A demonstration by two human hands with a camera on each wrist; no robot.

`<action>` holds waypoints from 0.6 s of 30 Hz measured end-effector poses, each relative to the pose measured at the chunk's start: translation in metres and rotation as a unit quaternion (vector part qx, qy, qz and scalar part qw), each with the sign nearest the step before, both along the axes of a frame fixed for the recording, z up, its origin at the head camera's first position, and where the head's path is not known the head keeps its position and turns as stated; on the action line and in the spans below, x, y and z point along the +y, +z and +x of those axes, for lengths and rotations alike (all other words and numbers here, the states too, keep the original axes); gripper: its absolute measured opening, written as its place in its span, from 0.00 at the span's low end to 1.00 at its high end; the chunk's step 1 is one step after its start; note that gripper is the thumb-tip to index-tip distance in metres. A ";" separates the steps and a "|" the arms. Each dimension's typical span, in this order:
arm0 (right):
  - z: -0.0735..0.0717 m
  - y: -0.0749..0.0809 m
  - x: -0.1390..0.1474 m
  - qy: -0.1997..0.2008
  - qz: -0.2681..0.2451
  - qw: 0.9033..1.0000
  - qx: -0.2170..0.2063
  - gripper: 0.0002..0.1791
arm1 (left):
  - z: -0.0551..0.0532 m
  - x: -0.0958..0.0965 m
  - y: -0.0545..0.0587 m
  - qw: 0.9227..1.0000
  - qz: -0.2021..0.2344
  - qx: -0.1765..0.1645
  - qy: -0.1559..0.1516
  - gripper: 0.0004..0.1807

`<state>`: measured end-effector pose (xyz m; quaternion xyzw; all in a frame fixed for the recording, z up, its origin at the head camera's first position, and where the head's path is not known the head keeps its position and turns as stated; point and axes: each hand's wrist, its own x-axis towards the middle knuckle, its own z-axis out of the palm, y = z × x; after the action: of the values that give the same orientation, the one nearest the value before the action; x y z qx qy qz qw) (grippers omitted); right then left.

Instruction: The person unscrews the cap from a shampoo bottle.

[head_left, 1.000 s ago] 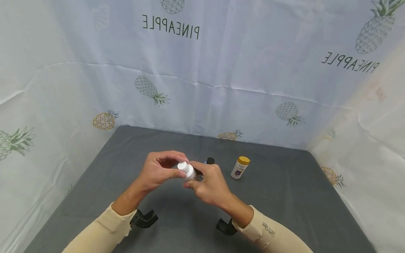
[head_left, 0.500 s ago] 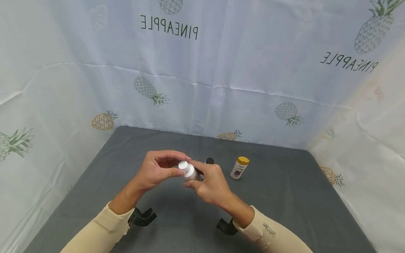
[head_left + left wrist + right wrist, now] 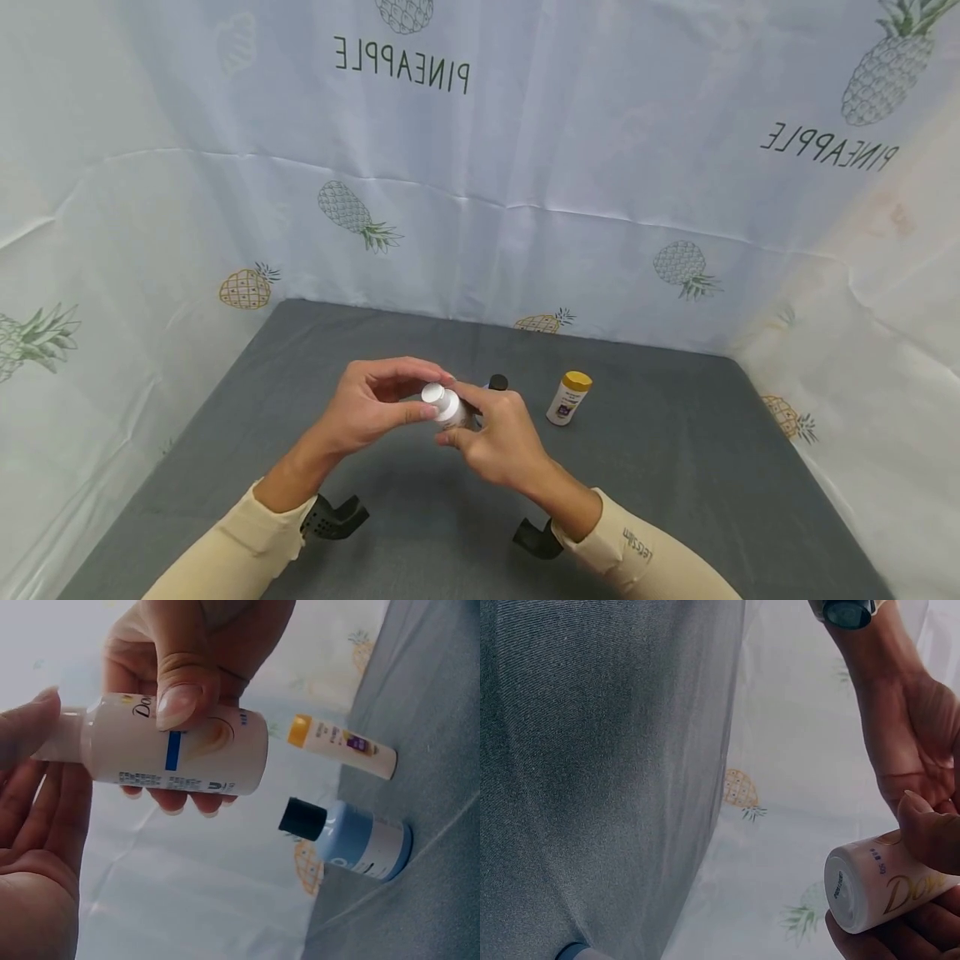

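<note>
The right hand [image 3: 498, 433] had its fingers and thumb curled round the body of a small, cylindrical white plastic bottle w/ a printed label [image 3: 217, 754]; the left hand [image 3: 371, 404] pinched its round white plastic cap [image 3: 432, 393] btwn thumb & fingers. The btl was up above the grey cloth-covered table [image 3: 637, 483], cap up, nr the middle. A blue bottle w/ a black cap [image 3: 352, 840] stood just far of the R hand, & a white bottle w/ a yellow cap [image 3: 567, 400] farther right. Judging by looks, the held btl was prob. light, stiff & not fragile, but smooth, so poss. slippery. Best hold: R round the mid-body, L on the cap's sides.
</note>
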<state>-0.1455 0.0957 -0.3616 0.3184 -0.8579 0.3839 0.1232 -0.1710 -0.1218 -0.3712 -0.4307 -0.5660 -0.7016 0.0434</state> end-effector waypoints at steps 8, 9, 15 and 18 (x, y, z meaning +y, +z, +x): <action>0.001 -0.001 -0.002 0.006 0.000 1.000 0.005 0.24 | 0.002 0.001 -0.004 0.999 -0.002 -0.018 0.039 0.19; 0.001 -0.001 -0.002 0.006 0.001 1.000 0.006 0.24 | 0.002 0.001 -0.004 0.999 -0.002 -0.022 0.039 0.19; 0.000 -0.002 0.000 0.003 -0.001 1.000 0.010 0.27 | 0.003 0.000 -0.003 1.000 0.001 -0.010 0.010 0.20; -0.001 -0.002 0.000 0.000 -0.003 1.000 0.010 0.29 | 0.002 0.000 -0.002 1.000 -0.011 -0.003 0.008 0.18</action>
<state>-0.1464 0.0961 -0.3635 0.3217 -0.8557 0.3830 0.1330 -0.1688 -0.1223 -0.3731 -0.4247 -0.5770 -0.6963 0.0430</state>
